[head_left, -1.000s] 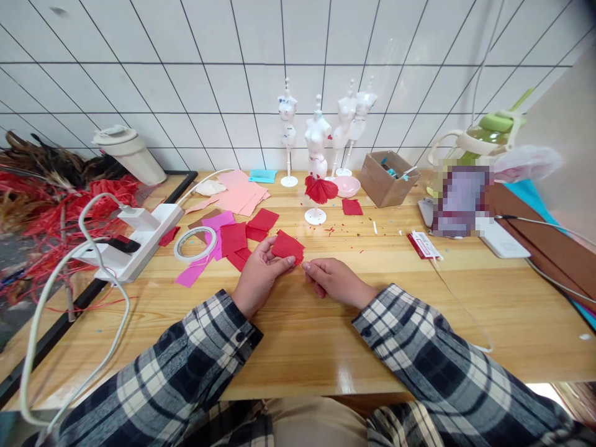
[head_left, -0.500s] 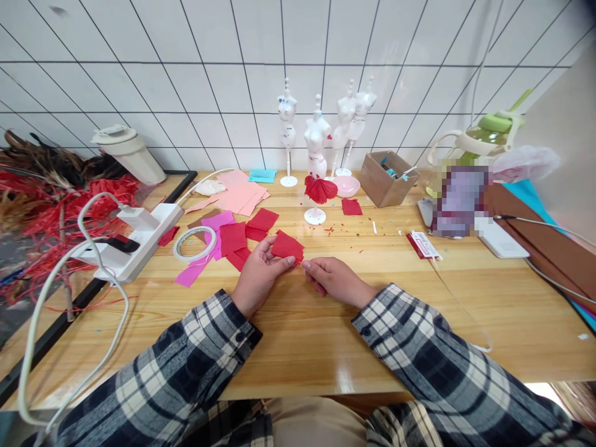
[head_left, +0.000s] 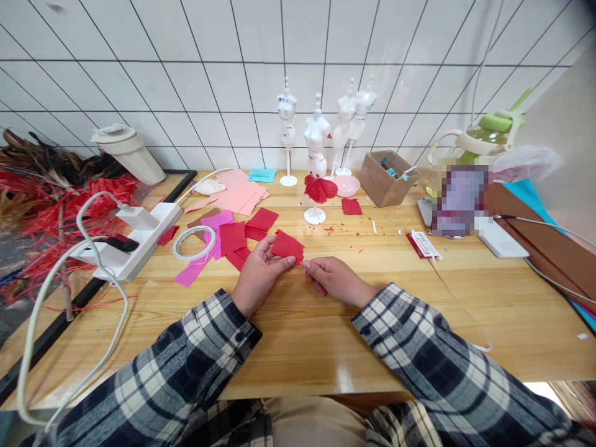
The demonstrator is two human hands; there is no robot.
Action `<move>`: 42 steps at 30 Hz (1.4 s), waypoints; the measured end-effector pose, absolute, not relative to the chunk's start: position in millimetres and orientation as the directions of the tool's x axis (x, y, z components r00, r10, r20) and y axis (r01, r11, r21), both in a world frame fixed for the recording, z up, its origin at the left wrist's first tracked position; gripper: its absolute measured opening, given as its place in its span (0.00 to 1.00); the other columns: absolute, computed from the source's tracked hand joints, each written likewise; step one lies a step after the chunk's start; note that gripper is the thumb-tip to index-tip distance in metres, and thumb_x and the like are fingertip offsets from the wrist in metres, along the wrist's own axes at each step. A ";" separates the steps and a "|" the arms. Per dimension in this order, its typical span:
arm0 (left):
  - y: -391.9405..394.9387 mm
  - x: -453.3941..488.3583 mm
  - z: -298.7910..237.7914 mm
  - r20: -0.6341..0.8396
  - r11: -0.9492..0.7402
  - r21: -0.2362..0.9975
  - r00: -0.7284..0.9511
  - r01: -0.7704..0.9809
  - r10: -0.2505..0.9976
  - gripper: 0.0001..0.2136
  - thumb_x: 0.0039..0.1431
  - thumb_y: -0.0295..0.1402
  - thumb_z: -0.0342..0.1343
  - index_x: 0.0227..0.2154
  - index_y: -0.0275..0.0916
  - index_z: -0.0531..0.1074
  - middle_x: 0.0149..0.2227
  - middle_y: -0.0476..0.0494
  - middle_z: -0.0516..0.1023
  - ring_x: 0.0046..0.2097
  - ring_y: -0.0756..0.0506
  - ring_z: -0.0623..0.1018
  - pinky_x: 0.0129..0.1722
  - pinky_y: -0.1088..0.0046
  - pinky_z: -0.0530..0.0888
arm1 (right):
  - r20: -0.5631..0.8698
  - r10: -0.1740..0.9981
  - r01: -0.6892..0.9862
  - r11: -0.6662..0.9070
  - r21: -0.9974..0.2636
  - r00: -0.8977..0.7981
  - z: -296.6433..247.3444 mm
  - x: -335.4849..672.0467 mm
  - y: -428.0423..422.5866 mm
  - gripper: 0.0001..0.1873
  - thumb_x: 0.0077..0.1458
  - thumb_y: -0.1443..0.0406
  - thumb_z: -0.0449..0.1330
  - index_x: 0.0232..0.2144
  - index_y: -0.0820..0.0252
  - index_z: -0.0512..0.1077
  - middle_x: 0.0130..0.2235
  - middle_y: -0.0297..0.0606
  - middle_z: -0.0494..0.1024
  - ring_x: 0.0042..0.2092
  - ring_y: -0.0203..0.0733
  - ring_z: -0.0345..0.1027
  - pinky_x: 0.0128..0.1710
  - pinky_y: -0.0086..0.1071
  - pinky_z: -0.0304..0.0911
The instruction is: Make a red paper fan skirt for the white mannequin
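Observation:
My left hand [head_left: 259, 273] pinches a small square of red crepe paper [head_left: 287, 246] by its lower left side, between thumb and fingers. Close to the paper's lower right corner, my right hand [head_left: 336, 279] is closed in a pinch; what lies between its fingertips is too small to make out. Beyond the hands stands a white mini dress form [head_left: 317, 133] wearing a pleated red paper skirt [head_left: 320, 188]. Several more red paper pieces [head_left: 233, 238] lie left of my left hand, beside a roll of white tape [head_left: 194, 243] and magenta paper strips [head_left: 190, 270].
White dress forms [head_left: 287, 124] stand along the tiled wall, near a pink bowl [head_left: 347, 185] and a cardboard box [head_left: 388, 180]. At left are a power strip [head_left: 139, 239] with cables and a cup [head_left: 128, 152]. A white power bank [head_left: 501, 238] and a bottle [head_left: 488, 136] are at right.

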State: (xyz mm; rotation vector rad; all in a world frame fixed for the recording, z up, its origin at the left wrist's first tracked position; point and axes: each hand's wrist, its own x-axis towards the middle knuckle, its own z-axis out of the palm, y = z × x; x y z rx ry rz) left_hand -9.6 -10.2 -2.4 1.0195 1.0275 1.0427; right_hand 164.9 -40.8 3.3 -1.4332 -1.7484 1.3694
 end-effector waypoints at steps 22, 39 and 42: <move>-8.8 -10.5 3.4 -0.131 0.171 0.942 0.152 -0.288 0.980 0.28 0.42 0.30 0.68 0.47 0.40 0.64 0.34 0.51 0.77 0.34 0.50 0.77 0.40 0.70 0.74 | -0.079 0.970 0.594 0.076 -0.801 -0.231 4.5 170.2 -38.8 0.23 0.63 0.51 0.45 0.24 0.59 0.66 0.22 0.32 0.69 0.26 0.35 0.61 0.28 0.28 0.52; -1.0 -38.5 13.0 -0.192 0.579 0.578 0.594 -0.574 0.781 0.14 0.49 0.35 0.54 0.37 0.33 0.75 0.38 0.37 0.79 0.44 0.38 0.77 0.50 0.53 0.71 | 0.348 0.937 0.808 0.228 -0.544 -0.031 2.4 196.1 -26.3 0.17 0.59 0.64 0.54 0.49 0.61 0.71 0.52 0.46 0.72 0.55 0.48 0.60 0.57 0.43 0.52; -1.6 -36.9 11.7 -0.226 0.643 0.598 0.669 -0.478 0.708 0.08 0.49 0.29 0.54 0.33 0.34 0.73 0.33 0.41 0.78 0.37 0.43 0.78 0.43 0.60 0.74 | 0.203 0.976 0.446 0.219 -0.868 -0.084 3.1 185.2 -29.8 0.21 0.61 0.55 0.51 0.51 0.59 0.70 0.53 0.45 0.73 0.53 0.45 0.64 0.55 0.42 0.58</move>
